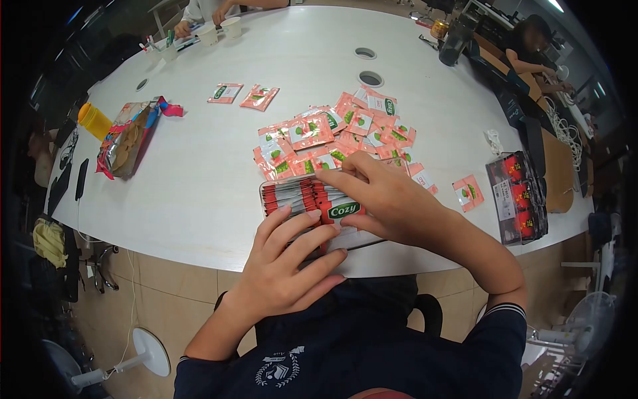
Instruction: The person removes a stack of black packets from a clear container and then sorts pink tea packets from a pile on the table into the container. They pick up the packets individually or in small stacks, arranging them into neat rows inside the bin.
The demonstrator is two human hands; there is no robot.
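A clear box point(263, 193) stands at the table's near edge, packed with a row of upright sachets point(287, 193). At its right end a pink-red sachet point(343, 210) marked "Cozy" faces me. My right hand point(392, 199) curls round that sachet, index finger at its top edge and thumb by its lower right side. My left hand point(286, 266) lies over the near side of the box with fingers stretched and apart, the fingertips touching the sachets. Just beyond the box is a loose pile of pink and white sachets point(312, 131). The near wall of the box is partly hidden by my hands.
Two sachets point(259, 97) lie apart at the back left, one sachet point(468, 193) at the right. A clear pack with red items point(515, 199) stands far right. On the left are an opened bag point(129, 139) and yellow bottle point(94, 121). Paper cups point(231, 27) stand near another person's hands.
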